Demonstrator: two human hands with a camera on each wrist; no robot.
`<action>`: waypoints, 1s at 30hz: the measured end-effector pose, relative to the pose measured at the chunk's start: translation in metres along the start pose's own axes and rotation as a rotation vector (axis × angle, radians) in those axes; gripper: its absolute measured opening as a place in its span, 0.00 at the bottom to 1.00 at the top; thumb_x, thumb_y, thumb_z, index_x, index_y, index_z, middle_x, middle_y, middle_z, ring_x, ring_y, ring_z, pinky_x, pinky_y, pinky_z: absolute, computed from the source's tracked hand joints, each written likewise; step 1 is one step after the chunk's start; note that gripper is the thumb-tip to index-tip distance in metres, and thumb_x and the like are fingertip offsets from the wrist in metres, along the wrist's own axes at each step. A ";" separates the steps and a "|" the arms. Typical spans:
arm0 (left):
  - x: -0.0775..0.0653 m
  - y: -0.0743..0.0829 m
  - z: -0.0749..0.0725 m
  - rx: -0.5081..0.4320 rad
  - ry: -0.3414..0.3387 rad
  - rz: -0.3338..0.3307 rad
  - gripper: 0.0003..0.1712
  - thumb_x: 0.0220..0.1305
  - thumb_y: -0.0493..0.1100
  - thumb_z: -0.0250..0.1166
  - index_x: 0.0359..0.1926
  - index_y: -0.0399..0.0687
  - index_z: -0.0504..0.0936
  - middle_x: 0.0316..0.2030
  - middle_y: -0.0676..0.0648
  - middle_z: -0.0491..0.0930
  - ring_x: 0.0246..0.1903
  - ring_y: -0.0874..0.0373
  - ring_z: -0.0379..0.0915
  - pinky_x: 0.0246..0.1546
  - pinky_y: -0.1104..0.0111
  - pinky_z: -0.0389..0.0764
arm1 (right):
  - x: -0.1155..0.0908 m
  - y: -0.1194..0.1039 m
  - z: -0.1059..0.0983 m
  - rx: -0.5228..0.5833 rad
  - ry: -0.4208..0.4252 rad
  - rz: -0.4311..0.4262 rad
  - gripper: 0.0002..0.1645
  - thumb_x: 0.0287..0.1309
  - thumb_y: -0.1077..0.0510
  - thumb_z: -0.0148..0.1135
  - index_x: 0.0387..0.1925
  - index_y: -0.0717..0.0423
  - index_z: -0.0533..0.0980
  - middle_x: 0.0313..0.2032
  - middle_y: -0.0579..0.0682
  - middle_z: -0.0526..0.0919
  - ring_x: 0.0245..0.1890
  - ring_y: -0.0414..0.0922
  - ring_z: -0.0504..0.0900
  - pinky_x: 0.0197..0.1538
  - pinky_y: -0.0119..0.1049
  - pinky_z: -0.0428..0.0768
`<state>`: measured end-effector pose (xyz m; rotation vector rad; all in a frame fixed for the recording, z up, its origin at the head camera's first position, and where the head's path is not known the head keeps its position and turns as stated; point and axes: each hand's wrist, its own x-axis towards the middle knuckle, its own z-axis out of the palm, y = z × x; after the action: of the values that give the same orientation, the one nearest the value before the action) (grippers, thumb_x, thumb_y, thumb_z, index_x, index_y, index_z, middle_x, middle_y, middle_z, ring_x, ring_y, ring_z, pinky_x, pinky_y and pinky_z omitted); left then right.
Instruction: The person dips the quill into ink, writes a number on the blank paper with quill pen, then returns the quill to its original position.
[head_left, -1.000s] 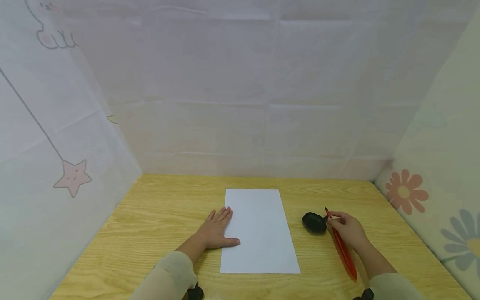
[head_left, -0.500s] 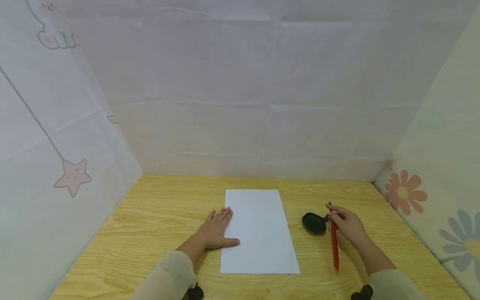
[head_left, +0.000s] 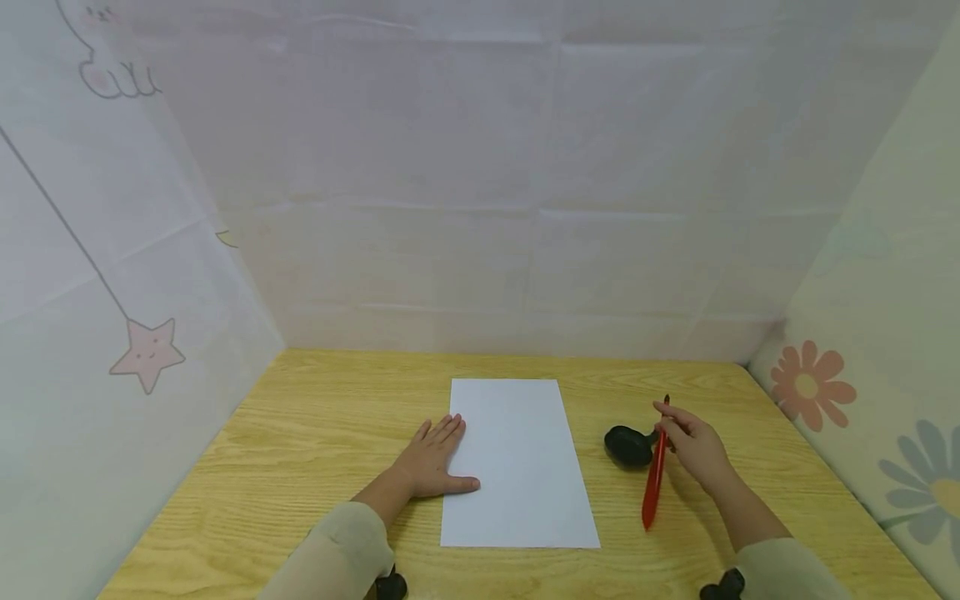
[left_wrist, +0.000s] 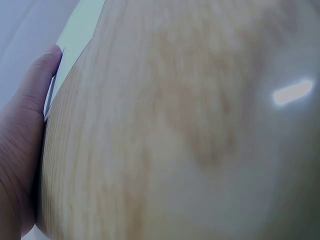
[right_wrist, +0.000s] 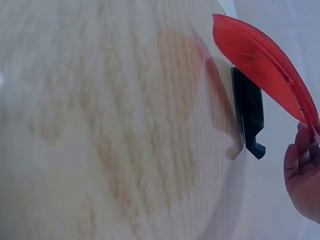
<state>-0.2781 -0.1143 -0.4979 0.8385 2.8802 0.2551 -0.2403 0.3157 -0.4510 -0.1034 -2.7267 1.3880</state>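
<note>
My left hand (head_left: pixel 431 462) rests flat on the left edge of a blank white sheet of paper (head_left: pixel 521 483), thumb spread from the fingers. In the left wrist view the thumb lies along the sheet (left_wrist: pixel 80 37). My right hand (head_left: pixel 697 450) pinches a red feather quill (head_left: pixel 653 492) near its dark tip, which points up and away, while the vane hangs toward me. Just left of those fingers sits a small black dish (head_left: pixel 627 447) with a short handle. The right wrist view shows the feather (right_wrist: pixel 257 60) raised above the tabletop, overlapping the black dish (right_wrist: pixel 248 97).
The wood-grain table (head_left: pixel 330 417) is enclosed by a pale cloth backdrop (head_left: pixel 450 167) behind and printed cloth on both sides. Star and flower (head_left: pixel 806 383) prints mark the side cloths. A small black device (head_left: pixel 723 586) shows at each wrist.
The quill has turned in my right fingers: its vane end swung leftward and its dark tip moved right and farther up. The left hand, the paper and the black dish stay put.
</note>
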 end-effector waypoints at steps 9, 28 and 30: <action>0.000 0.000 0.000 0.006 -0.007 -0.004 0.62 0.57 0.79 0.51 0.77 0.42 0.47 0.78 0.45 0.46 0.78 0.51 0.40 0.76 0.50 0.43 | -0.001 -0.007 -0.004 0.045 0.024 -0.008 0.31 0.76 0.47 0.40 0.73 0.57 0.61 0.40 0.25 0.78 0.35 0.38 0.76 0.39 0.34 0.79; 0.000 0.000 0.000 0.004 0.005 0.007 0.62 0.57 0.79 0.51 0.77 0.42 0.48 0.78 0.45 0.46 0.78 0.51 0.40 0.76 0.49 0.43 | 0.002 -0.020 -0.002 0.129 0.139 -0.126 0.28 0.70 0.60 0.55 0.69 0.60 0.66 0.37 0.18 0.77 0.39 0.29 0.80 0.42 0.18 0.79; 0.000 0.000 0.000 0.005 0.004 0.006 0.62 0.57 0.79 0.51 0.77 0.42 0.48 0.78 0.45 0.46 0.78 0.51 0.40 0.76 0.49 0.43 | 0.002 -0.022 -0.001 0.152 0.154 -0.134 0.29 0.69 0.59 0.57 0.68 0.62 0.67 0.37 0.19 0.78 0.39 0.31 0.81 0.42 0.18 0.79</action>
<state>-0.2779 -0.1143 -0.4975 0.8491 2.8839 0.2509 -0.2429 0.3039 -0.4327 -0.0166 -2.4474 1.4766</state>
